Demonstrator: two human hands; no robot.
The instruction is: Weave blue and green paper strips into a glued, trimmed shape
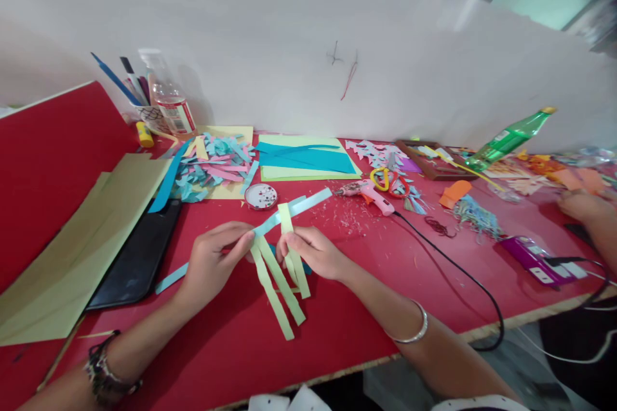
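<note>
My left hand (219,257) pinches a light blue paper strip (308,204) where pale green paper strips (274,295) cross it and hang down. Slanting up to the right, the blue strip passes beyond both hands. My right hand (313,253) has its thumb and fingers closed on another pale green strip (286,218) that crosses the blue one. Some blue paper shows partly behind the fingers. Under my left forearm lies another light blue strip (172,277). Just beyond the hands are a round lid (261,196) with small bits in it and a pink glue gun (369,196).
Paper scraps (216,167) pile up at the back left, near a glass bottle (168,99). A black tablet-like slab (137,263) lies left under green sheets (87,244). Scissors (388,181), a purple power strip (537,261) and a green bottle (511,138) stand right, near another person's hand (585,205).
</note>
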